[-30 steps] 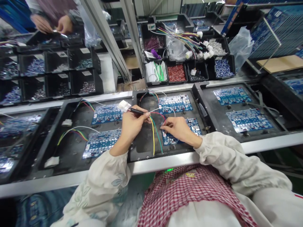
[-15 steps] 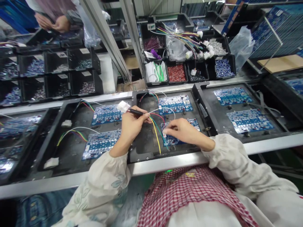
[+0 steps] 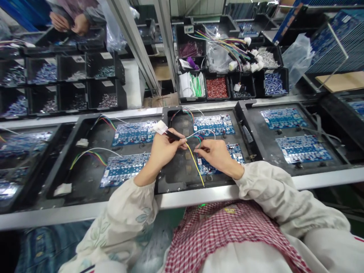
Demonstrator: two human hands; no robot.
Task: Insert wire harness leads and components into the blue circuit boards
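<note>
- At your far left, bins (image 3: 121, 94) of small parts stand behind the trays, with a co-worker's hands (image 3: 81, 25) beyond them.
- The left tray (image 3: 82, 178) carries two boards (image 3: 133, 132), with coloured wires and white plugs (image 3: 63, 189) to their left.
- Your left hand (image 3: 163, 151) is clamped on the cable (image 3: 171, 135) by its black sleeve, above the middle tray (image 3: 178, 168); the cable's plug (image 3: 160, 127) sticks out past your fingers.
- The yellow wire (image 3: 196, 163) hangs loose from that grip, its tip near the tray's front edge.
- Your hands are apart — the green wire (image 3: 199, 139) curves between them.
- Your right hand (image 3: 214, 153) pinches the green wire, thumb against finger, over the near board (image 3: 206, 167) — I can't tell whether they touch it.
- The far board (image 3: 214, 124) lies just behind that hand.
- The right tray (image 3: 264, 135) holds two more boards (image 3: 303, 148).
</note>
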